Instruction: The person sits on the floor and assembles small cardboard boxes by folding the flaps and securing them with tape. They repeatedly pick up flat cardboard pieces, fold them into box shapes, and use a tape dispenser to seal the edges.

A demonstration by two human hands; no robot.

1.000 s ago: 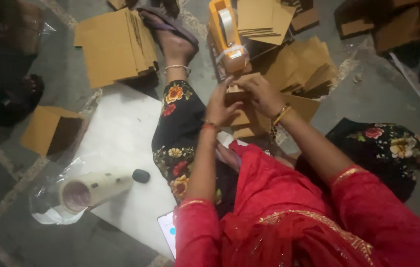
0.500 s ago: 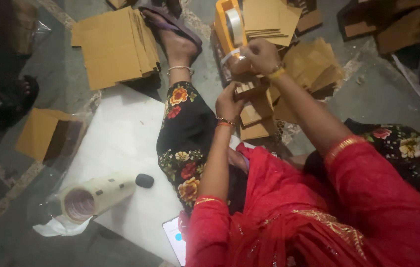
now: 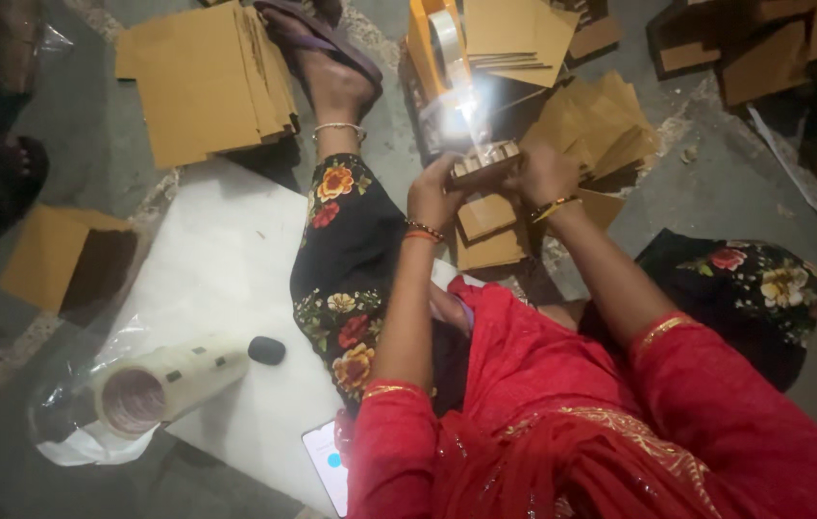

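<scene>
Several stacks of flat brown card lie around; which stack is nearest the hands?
The small stack of card pieces right beneath both hands, beside the knee. The big stack lies far left by the foot, and the fanned pile sits beyond the right hand.

One view only, head-worn, looking steeply down and a little forward over the person's own lap to the floor. Close range: red sleeves fill the bottom edge, both arms run up to frame centre, where the left hand (image 3: 437, 192) and right hand (image 3: 543, 173) meet on a small box (image 3: 485, 161). Farther floor sits at the top, near the foot (image 3: 332, 82). White sheet (image 3: 207, 279) lies left of centre. No second view to share ground with
</scene>
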